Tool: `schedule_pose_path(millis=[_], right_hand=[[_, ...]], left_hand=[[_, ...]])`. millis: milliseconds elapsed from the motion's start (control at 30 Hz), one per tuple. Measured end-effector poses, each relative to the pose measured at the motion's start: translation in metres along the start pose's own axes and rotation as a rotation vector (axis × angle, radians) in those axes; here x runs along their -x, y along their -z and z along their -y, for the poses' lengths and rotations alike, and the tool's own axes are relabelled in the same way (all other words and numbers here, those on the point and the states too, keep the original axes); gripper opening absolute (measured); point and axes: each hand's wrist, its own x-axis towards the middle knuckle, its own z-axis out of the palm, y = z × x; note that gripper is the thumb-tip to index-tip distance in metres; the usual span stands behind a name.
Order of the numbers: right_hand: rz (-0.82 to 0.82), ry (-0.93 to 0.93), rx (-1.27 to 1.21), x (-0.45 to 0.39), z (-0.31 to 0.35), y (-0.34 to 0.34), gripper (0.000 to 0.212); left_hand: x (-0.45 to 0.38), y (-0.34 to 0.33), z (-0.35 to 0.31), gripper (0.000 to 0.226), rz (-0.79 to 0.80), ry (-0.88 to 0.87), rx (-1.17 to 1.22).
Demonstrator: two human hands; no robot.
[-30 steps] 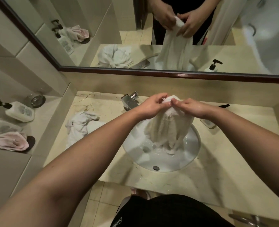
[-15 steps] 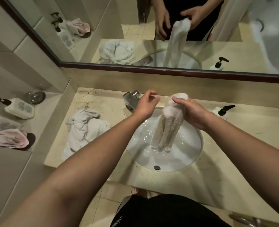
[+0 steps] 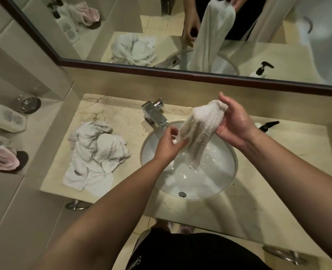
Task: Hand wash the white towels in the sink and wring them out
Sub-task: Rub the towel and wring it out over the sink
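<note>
Countertop [image 3: 258,207]: marble, carrying the basin at its middle, wet-looking beside the rim.
Sink [image 3: 227,184]: round white bowl, a shallow film of water inside, drain [image 3: 182,194] at the near edge; tap [image 3: 155,114] at the back edge, no stream visible.
Pile of towels [image 3: 97,152]: white, crumpled, near the left edge of the counter; washed or waiting, cannot tell.
Wet towel [image 3: 198,131]: bunched into a rope, hanging over the back half of the basin, tail just above the water.
Right hand [image 3: 234,125]: wrapped round the upper end of the towel, thumb and fingers closed on it.
Left hand [image 3: 167,145]: at the towel's lower left side, fingers curled and pinching a fold.
Soap bottle [image 3: 266,126]: at the right back of the counter, part hidden by the wrist.
Progress: one towel soaked and gathered; twisting apparently about to start, the pile likely to follow.
Change from half a second ago: left hand then up by the tap and off the cloth, now down on it; towel raised and tilted toward the right.
</note>
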Motion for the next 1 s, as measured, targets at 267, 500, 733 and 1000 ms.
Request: schedule_pose_path(millis=[267, 500, 733, 1000], right_hand=[[-0.057, 0.031, 0.039, -0.003, 0.003, 0.008, 0.033], [-0.239, 0.058, 0.701, -0.005, -0.010, 0.015, 0.048], [-0.102, 0.039, 0.992, -0.009, -0.016, 0.008, 0.031], [-0.221, 0.109, 1.039, -0.011, -0.013, 0.006, 0.020]], left_hand=[[-0.013, 0.006, -0.003, 0.007, 0.032, -0.044, -0.049], [-0.008, 0.007, -0.050, 0.006, -0.015, -0.139, 0.086], [-0.010, 0.010, -0.089, 0.005, 0.009, -0.142, 0.164], [-0.001, 0.024, -0.082, 0.009, 0.044, -0.050, 0.311]])
